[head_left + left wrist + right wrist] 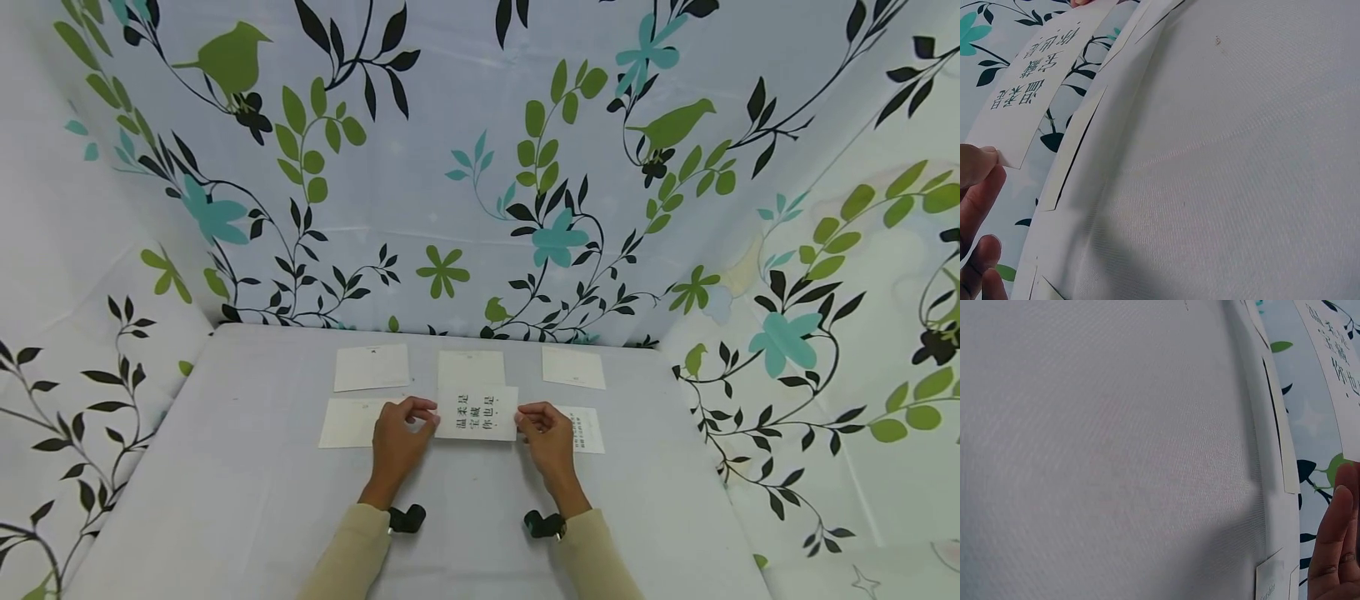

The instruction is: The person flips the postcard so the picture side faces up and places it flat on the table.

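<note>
A white card (476,414) printed with several columns of dark Chinese characters is held up above the table between both hands. My left hand (403,437) pinches its left edge between thumb and fingers. At the opposite edge my right hand (550,442) grips the card the same way. In the left wrist view the printed face of the card (1035,81) tilts up off the cloth, the left thumb at its corner. The right wrist view shows only part of the card (1332,369), with the right fingers (1335,525) at its lower end.
Pale cards lie in two rows: back left (372,367), back middle (471,367), back right (573,367), front left (348,422), and a text-printed one (588,430) by the right hand. White cloth covers the table (247,500). A leaf-patterned curtain (450,167) hangs behind.
</note>
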Available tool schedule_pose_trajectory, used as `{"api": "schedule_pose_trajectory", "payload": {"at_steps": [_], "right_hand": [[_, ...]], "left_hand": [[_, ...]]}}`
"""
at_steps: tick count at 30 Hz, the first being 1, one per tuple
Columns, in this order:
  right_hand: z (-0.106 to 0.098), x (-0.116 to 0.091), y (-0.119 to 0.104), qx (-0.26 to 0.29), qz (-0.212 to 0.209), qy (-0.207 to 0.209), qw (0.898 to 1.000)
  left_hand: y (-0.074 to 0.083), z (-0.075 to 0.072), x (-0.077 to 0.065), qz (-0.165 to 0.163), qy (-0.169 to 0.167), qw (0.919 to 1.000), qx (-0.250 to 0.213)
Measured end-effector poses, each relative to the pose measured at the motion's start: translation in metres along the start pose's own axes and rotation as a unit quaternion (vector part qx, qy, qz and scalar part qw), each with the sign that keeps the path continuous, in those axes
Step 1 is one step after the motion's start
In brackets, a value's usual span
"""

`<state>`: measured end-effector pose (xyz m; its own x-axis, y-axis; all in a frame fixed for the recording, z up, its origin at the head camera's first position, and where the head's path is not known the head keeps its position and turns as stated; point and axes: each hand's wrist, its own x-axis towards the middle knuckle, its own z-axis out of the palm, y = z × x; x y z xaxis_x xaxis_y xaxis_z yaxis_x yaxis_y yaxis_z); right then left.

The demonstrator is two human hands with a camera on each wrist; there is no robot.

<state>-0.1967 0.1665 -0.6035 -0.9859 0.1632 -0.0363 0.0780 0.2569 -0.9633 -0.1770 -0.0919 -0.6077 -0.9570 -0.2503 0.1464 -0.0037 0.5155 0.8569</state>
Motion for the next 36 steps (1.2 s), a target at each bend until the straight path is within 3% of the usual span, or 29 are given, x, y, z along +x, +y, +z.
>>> {"api": "schedule_pose_trajectory", "payload": {"at_steps": [21, 36], "right_hand": [[-0.003, -0.001, 0.003, 0.029, 0.021, -0.021, 0.999], [0.001, -0.003, 0.01, -0.015, -0.002, -0.044, 0.999]], "left_hand": [[-0.005, 0.002, -0.002, 0.023, -0.027, 0.9988, 0.033], [-0.009, 0.001, -0.005, 0.028, -0.042, 0.9967, 0.064]]}}
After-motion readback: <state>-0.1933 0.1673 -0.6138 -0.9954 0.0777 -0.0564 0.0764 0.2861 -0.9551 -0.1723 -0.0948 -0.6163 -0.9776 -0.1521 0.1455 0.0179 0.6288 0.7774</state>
